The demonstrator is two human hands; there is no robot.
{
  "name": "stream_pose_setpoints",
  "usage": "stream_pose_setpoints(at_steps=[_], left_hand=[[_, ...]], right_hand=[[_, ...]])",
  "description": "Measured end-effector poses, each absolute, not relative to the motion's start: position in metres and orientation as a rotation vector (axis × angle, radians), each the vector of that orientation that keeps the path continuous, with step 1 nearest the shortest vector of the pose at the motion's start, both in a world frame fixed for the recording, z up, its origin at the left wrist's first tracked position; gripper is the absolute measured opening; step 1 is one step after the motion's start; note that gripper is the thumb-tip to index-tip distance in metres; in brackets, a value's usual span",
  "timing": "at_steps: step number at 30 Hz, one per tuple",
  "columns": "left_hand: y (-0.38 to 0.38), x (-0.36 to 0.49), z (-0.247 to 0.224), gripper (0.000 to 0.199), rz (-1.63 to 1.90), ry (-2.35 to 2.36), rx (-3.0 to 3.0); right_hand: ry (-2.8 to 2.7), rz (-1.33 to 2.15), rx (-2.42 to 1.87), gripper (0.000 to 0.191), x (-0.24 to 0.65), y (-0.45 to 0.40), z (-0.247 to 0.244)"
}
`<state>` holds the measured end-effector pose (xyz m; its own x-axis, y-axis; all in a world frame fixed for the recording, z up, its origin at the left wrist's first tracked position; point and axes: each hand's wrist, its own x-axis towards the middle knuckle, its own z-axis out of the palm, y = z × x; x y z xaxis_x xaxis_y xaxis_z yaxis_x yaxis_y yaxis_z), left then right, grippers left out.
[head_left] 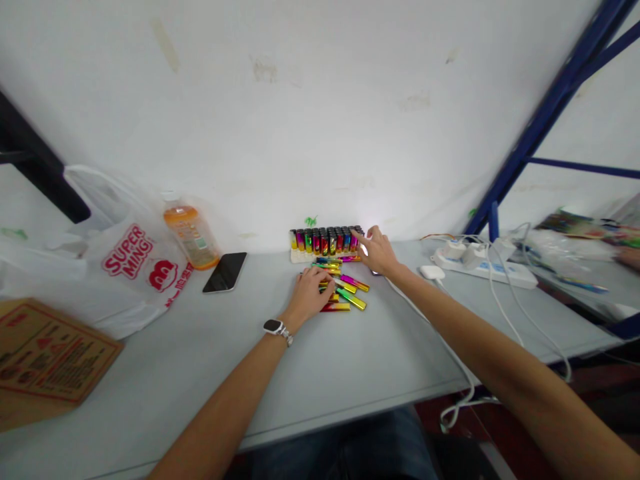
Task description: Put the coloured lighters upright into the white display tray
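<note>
Lighters (327,241) with black tops and shiny multicoloured bodies stand upright in close rows in a pale tray (300,256) against the wall. In front of them, several loose lighters (353,298) lie in a loose heap, some crossing others. My left hand (311,293), with a watch on its wrist, is over the left side of this heap, its fingers curled round a lighter; part of the grip is hidden. At the right end of the rows is my right hand (377,252). Its index finger stretches out to the end lighters, with the fingers apart.
On the left are a cardboard box (55,357), a white plastic bag (120,267), an orange drink bottle (193,233) and a phone (226,272). A power strip (493,268) with trailing white cables and a white charger (432,272) lies right. A blue metal frame (535,113) rises behind.
</note>
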<state>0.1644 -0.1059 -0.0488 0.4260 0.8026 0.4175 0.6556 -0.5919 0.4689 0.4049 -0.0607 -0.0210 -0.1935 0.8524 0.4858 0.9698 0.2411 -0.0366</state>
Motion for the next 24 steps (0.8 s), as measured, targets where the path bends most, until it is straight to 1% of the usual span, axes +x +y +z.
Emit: stream_pose_setpoints(at_steps=[2,3,7,14,16,19,22,24], left_hand=[[-0.105,0.164,-0.05,0.018,0.92,1.276,2.454],[-0.105,0.164,-0.051,0.018,0.922,1.277,2.459],[-0.105,0.164,-0.051,0.017,0.927,1.286,2.46],[-0.105,0.163,-0.05,0.017,0.906,1.278,2.454],[-0.104,0.163,-0.051,0.017,0.921,1.268,2.456],[-0.104,0.163,-0.052,0.018,0.938,1.257,2.468],[-0.104,0.163,-0.052,0.018,0.927,1.266,2.476],[-0.105,0.163,-0.051,0.018,0.919,1.283,2.477]], right_hand=[[-2.172,-0.387,-1.655,0.059,0.401,-0.069,-0.024],[-2.21,-0.382,-1.644,0.057,0.399,-0.072,-0.024],[-2.362,-0.338,-1.67,0.042,0.389,-0.074,-0.022],[-2.487,-0.228,-1.735,0.03,0.377,-0.071,-0.009],[-2.399,-0.101,-1.757,0.028,0.375,-0.072,-0.011],[-2.054,0.181,-1.71,0.021,0.371,-0.074,-0.019],[-1.654,0.47,-1.423,0.014,0.358,-0.077,-0.025],[-1.427,0.674,-1.199,0.015,0.345,-0.083,-0.025]])
